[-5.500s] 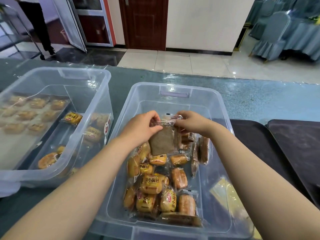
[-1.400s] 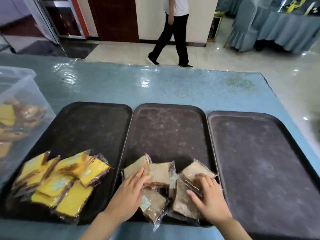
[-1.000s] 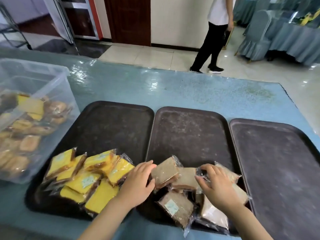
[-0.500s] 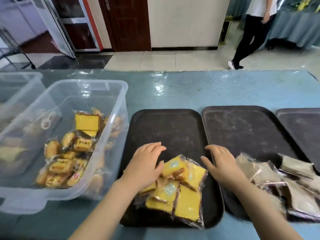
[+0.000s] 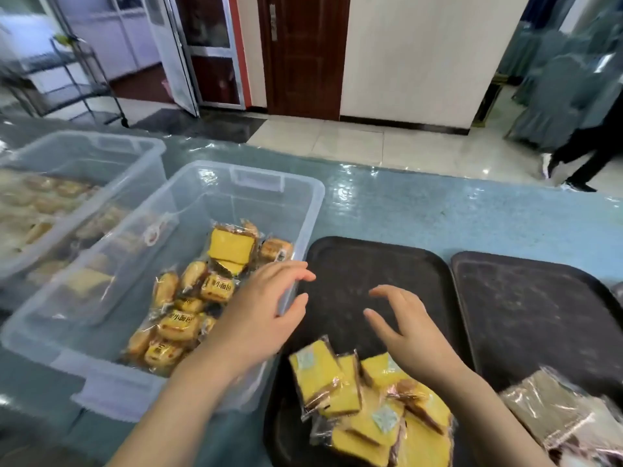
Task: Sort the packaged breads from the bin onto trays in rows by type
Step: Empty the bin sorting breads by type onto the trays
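A clear plastic bin holds several packaged small round buns and a yellow cake slice pack. To its right lies a dark tray with several yellow cake packs piled at its near end. A second dark tray carries brown bread packs at its near right. My left hand hovers empty over the bin's right rim, fingers spread. My right hand hangs empty above the first tray, fingers loosely bent.
A second clear bin with more breads stands at the far left. The blue tabletop stretches behind the trays. A person's legs pass on the tiled floor at the far right, near covered chairs. A metal rack stands back left.
The view has swung left from the brown bread tray towards the bin. Both hands left the brown packs, passed over the yellow packs, and my left hand now reaches the bin's rim.
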Available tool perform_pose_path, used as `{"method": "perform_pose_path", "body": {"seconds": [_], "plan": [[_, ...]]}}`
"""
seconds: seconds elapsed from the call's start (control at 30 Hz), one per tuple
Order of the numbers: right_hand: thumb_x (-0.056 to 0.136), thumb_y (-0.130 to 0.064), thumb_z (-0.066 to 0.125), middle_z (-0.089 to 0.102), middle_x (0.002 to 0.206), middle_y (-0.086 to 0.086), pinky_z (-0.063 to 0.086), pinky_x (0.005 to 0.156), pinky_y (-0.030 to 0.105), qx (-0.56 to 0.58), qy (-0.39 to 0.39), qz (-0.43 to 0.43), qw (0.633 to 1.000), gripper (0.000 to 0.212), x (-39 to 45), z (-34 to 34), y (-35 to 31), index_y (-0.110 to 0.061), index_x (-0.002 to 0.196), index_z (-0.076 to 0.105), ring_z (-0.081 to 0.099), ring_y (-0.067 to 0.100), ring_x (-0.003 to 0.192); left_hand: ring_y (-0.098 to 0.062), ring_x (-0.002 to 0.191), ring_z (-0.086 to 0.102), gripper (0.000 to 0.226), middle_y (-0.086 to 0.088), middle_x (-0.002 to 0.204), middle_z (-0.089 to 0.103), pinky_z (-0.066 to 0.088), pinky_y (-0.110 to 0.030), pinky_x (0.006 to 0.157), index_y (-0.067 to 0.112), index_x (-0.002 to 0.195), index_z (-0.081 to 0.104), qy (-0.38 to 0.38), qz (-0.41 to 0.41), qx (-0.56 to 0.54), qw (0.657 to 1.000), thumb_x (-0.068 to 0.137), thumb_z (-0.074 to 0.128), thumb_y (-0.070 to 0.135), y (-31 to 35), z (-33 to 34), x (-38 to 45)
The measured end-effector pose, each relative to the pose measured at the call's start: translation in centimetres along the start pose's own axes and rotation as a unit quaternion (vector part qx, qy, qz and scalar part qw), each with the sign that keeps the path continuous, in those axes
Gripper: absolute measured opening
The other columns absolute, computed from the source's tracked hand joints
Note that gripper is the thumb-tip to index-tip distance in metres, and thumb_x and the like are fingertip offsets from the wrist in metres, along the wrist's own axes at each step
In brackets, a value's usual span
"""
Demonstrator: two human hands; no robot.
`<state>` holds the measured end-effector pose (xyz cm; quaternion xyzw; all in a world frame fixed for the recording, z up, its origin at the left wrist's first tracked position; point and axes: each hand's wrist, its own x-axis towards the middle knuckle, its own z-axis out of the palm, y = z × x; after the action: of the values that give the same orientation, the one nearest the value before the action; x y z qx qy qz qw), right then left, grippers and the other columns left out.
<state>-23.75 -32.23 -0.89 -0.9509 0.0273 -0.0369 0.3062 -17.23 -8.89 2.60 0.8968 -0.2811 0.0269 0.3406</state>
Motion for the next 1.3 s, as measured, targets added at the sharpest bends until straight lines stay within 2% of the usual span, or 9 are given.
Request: {"method": "perform_pose_path", "body": {"seconds": [0.27,0.37,0.53,0.67,0.77,0.9,1.0,1.17,1.3], "plan": [[0.093,-0.042,0.053,0.041,0.129,-0.023,0.02,0.102,0.012,-0.018,0.021,-0.069,0.997,0.037,5.3,1.3,-7.0,-0.031,0.128,0.049,0.029,-0.007,0.126,0.004,0.12,0.042,0.027,0.024,0.128,0.048,0.033,-0.006,0.09,0.036,0.121,0.058,-0.013,-0.063,0.026,0.998,0.096,0.055,0.028,-9.3,-8.7,1.4],[0.094,-0.043,0.052,0.044,0.128,-0.02,0.023,0.101,0.014,-0.042,0.008,-0.1,0.994,0.036,7.5,2.3,-11.3,-0.03,0.127,0.05,0.031,0.0,0.129,-0.002,0.126,0.042,0.024,0.022,0.13,0.048,0.034,-0.027,0.105,0.041,0.117,0.055,-0.042,-0.063,0.069,0.995,0.095,0.055,0.032,-13.4,-12.0,2.2],[0.094,-0.045,0.05,0.044,0.14,-0.002,0.03,0.11,0.034,-0.155,-0.116,-0.102,0.976,0.047,12.8,6.6,-19.3,-0.025,0.136,0.044,0.034,0.02,0.133,-0.008,0.126,0.045,0.026,0.013,0.131,0.053,0.033,-0.028,0.105,0.029,0.121,0.06,-0.107,-0.044,0.12,0.986,0.095,0.055,0.031,-17.9,-16.5,3.8],[0.094,-0.05,0.047,0.052,0.136,0.004,0.042,0.097,0.04,-0.311,-0.298,-0.073,0.9,0.051,17.2,10.9,-23.7,-0.023,0.136,0.046,0.047,0.03,0.123,-0.009,0.123,0.047,0.029,0.011,0.132,0.053,0.034,-0.025,0.101,0.029,0.123,0.058,-0.151,0.01,0.111,0.982,0.094,0.057,0.033,-18.8,-18.3,6.7],[0.096,-0.046,0.047,0.055,0.132,0.006,0.046,0.092,0.039,-0.338,-0.411,0.004,0.846,0.045,19.5,15.2,-23.6,-0.015,0.129,0.051,0.054,0.03,0.113,-0.017,0.122,0.05,0.043,0.006,0.137,0.051,0.04,-0.034,0.104,0.032,0.131,0.051,-0.313,0.021,0.227,0.922,0.091,0.059,0.046,-19.5,-16.9,9.5],[0.095,-0.03,0.052,0.053,0.137,0.01,0.047,0.092,0.038,-0.357,-0.393,0.062,0.845,0.049,19.9,17.6,-20.1,-0.011,0.14,0.044,0.054,0.03,0.117,-0.024,0.115,0.055,0.058,-0.002,0.134,0.055,0.048,-0.037,0.095,0.026,0.137,0.05,-0.479,-0.04,0.323,0.816,0.086,0.067,0.045,-21.7,-11.9,10.0],[0.092,-0.041,0.057,0.05,0.142,0.008,0.047,0.097,0.041,-0.378,-0.423,0.119,0.815,0.058,19.9,17.3,-17.7,-0.016,0.143,0.042,0.051,0.031,0.123,-0.022,0.109,0.059,0.059,0.0,0.13,0.058,0.051,-0.038,0.095,0.024,0.134,0.054,-0.531,-0.062,0.318,0.783,0.083,0.07,0.048,-23.4,-9.7,9.1],[0.087,-0.036,0.066,0.042,0.147,0.015,0.043,0.102,0.043,-0.312,-0.342,0.128,0.877,0.081,20.2,19.4,-16.5,-0.013,0.151,0.022,0.046,0.034,0.128,-0.025,0.115,0.056,0.069,-0.001,0.135,0.054,0.051,-0.043,0.095,0.025,0.137,0.051,-0.567,-0.047,0.335,0.751,0.079,0.07,0.057,-23.4,-8.3,8.5],[0.083,-0.048,0.068,0.038,0.149,0.013,0.043,0.105,0.048,-0.324,-0.384,0.13,0.855,0.091,19.2,22.4,-15.7,-0.017,0.152,0.017,0.043,0.036,0.131,-0.028,0.114,0.055,0.071,-0.005,0.131,0.055,0.051,-0.041,0.094,0.019,0.139,0.048,-0.582,-0.024,0.368,0.725,0.081,0.069,0.055,-22.3,-7.0,7.7]]}}
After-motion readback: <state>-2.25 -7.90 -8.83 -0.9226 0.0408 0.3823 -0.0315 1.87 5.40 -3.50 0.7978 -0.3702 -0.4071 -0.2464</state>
